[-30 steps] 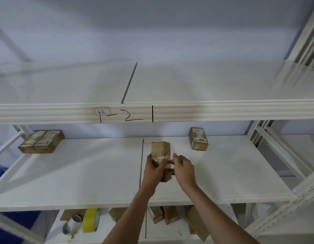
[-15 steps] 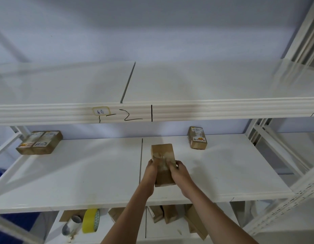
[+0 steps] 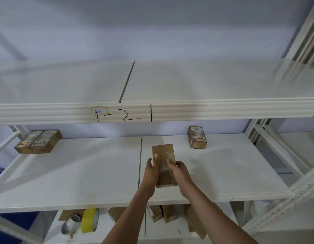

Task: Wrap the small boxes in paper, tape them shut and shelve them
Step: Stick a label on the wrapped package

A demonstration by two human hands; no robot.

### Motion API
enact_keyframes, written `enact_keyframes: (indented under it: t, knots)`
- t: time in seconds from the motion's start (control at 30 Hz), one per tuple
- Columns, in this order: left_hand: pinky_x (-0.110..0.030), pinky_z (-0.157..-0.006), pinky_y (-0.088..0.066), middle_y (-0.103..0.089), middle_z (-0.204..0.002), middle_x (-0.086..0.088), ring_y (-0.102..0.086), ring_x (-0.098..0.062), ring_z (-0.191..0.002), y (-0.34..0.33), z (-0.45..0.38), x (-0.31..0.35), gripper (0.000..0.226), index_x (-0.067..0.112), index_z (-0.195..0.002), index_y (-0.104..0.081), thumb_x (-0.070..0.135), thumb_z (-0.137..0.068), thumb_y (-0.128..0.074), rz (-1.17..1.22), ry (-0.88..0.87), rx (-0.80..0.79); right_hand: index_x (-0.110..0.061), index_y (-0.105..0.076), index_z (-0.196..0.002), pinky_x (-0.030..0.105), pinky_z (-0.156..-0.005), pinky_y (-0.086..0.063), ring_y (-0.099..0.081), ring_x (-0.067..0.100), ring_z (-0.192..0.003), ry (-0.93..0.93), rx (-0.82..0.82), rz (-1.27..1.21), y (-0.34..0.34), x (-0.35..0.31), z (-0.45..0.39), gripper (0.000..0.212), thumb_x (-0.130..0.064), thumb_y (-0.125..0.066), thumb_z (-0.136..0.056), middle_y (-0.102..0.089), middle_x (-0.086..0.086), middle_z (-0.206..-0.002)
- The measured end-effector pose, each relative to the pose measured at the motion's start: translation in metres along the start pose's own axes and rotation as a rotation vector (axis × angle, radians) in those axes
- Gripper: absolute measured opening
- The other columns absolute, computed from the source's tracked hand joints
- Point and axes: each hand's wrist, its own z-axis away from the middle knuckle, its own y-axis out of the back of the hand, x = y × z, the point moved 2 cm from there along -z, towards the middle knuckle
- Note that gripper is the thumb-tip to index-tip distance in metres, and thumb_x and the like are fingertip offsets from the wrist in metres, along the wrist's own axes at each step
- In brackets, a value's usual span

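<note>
Brown paper-wrapped parcels, a pair of them [image 3: 38, 142], sit side by side and touching at the far left of the middle shelf [image 3: 82, 173], each with a printed label on top. Down below, on the lower shelf, a grey tape roll [image 3: 70, 226] lies just beside an upright yellow tape roll [image 3: 90, 220], with flat brown cardboard pieces [image 3: 168, 213] stacked further along to the right. Up on the front lip of the upper shelf [image 3: 205, 110] there's a small handwritten label [image 3: 98, 110] and black marker strokes next to it.

Now to the centre, just right of the shelf's seam: the wrapped box [image 3: 164, 164] lies flat on the middle shelf, long side running away from the camera, a strip of clear tape glinting across its top. Left hand [image 3: 151, 171] is against the box's left side, fingers stretched forward along it and the thumb lying on the top. Right hand [image 3: 180, 171] mirrors it on the right side, thumb laid over the taped top, fingers curling around the edge. Hands are apart, the box between them, both touching it.

Further right and back, another labelled parcel [image 3: 197, 139] rests alone near the rear of the same shelf, well apart from the hands. White perforated uprights [image 3: 279, 213] frame the right edge.
</note>
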Motion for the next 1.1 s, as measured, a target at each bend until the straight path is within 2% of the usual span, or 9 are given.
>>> enact_keyframes:
  t: [0.07,0.2,0.33,0.5,0.67,0.8,0.9,0.97,1.1]
  knots:
    - [-0.033,-0.075,-0.057,-0.064,-0.117,-0.006,-0.066,-0.023,-0.101,-0.002,0.002,0.003,0.060,0.022,-0.134,-0.048,0.068,-0.096,-0.038,0.019,0.062,-0.014,-0.020,-0.058,-0.122,0.045,-0.091,-0.056,-0.066,0.024,-0.103,-0.046,-0.021,-0.044,0.002,0.003,-0.004,0.054,-0.058,-0.067,-0.085,-0.069,0.003,-0.113]
    - [-0.032,-0.064,-0.058,-0.066,-0.111,-0.009,-0.069,-0.023,-0.093,-0.003,0.000,0.005,0.057,0.014,-0.129,-0.049,0.059,-0.094,-0.053,0.000,0.087,0.013,-0.020,-0.056,-0.119,0.049,-0.097,-0.055,-0.067,0.025,-0.104,-0.033,-0.063,-0.012,0.004,0.001,-0.006,0.056,-0.057,-0.062,-0.077,-0.069,0.007,-0.114]
    - [-0.040,-0.070,-0.062,-0.067,-0.112,-0.011,-0.072,-0.027,-0.094,-0.004,-0.004,0.011,0.070,0.016,-0.126,-0.049,0.069,-0.083,-0.061,0.070,0.089,0.040,-0.031,-0.051,-0.122,0.049,-0.103,-0.050,-0.062,0.023,-0.113,-0.027,-0.100,0.026,0.001,-0.007,-0.006,0.083,-0.090,-0.054,-0.064,-0.064,0.000,-0.119]
    - [-0.044,-0.082,-0.060,-0.068,-0.108,-0.008,-0.071,-0.026,-0.094,-0.010,-0.006,0.017,0.067,0.014,-0.124,-0.054,0.071,-0.088,-0.053,-0.024,0.034,0.065,-0.021,-0.056,-0.117,0.037,-0.087,-0.057,-0.067,0.020,-0.097,0.077,-0.002,0.120,-0.003,-0.024,0.005,0.063,-0.075,-0.039,-0.090,-0.067,0.003,-0.106]
    - [-0.044,-0.085,-0.060,-0.069,-0.100,-0.008,-0.070,-0.024,-0.088,-0.012,-0.001,0.015,0.067,0.010,-0.113,-0.060,0.072,-0.088,-0.050,-0.121,-0.025,0.137,-0.019,-0.062,-0.098,0.029,-0.074,-0.056,-0.068,0.018,-0.086,0.140,0.034,0.222,0.000,-0.024,0.008,0.059,-0.070,-0.034,-0.094,-0.069,0.004,-0.093]
    - [-0.047,-0.090,-0.059,-0.071,-0.105,-0.009,-0.071,-0.025,-0.094,-0.009,-0.004,0.011,0.080,0.013,-0.120,-0.060,0.081,-0.081,-0.046,-0.103,0.001,0.068,-0.015,-0.057,-0.111,0.021,-0.064,-0.046,-0.061,0.010,-0.082,0.148,0.082,0.270,0.000,-0.021,0.006,0.064,-0.072,-0.033,-0.093,-0.062,-0.002,-0.092]
    - [-0.045,-0.098,-0.052,-0.062,-0.125,-0.006,-0.062,-0.024,-0.107,-0.009,-0.005,0.017,0.076,0.024,-0.138,-0.047,0.080,-0.088,-0.036,-0.117,0.023,0.048,-0.014,-0.044,-0.124,0.032,-0.076,-0.050,-0.059,0.018,-0.092,0.064,0.114,0.195,-0.002,-0.016,0.002,0.069,-0.074,-0.029,-0.094,-0.058,0.004,-0.105]
    - [-0.038,-0.096,-0.045,-0.053,-0.129,-0.001,-0.054,-0.020,-0.111,-0.006,-0.002,0.025,0.061,0.029,-0.142,-0.041,0.068,-0.095,-0.040,-0.127,-0.015,0.077,-0.014,-0.038,-0.130,0.041,-0.087,-0.053,-0.059,0.025,-0.102,0.000,0.159,0.178,0.001,-0.014,-0.001,0.073,-0.077,-0.027,-0.093,-0.056,0.009,-0.117]
    - [-0.034,-0.090,-0.043,-0.053,-0.136,-0.005,-0.053,-0.021,-0.110,-0.007,-0.004,0.029,0.040,0.030,-0.140,-0.047,0.043,-0.102,-0.048,-0.176,-0.023,0.008,-0.014,-0.036,-0.131,0.048,-0.100,-0.049,-0.056,0.029,-0.111,-0.024,0.195,0.170,0.006,-0.015,-0.004,0.064,-0.067,-0.042,-0.096,-0.054,0.008,-0.120]
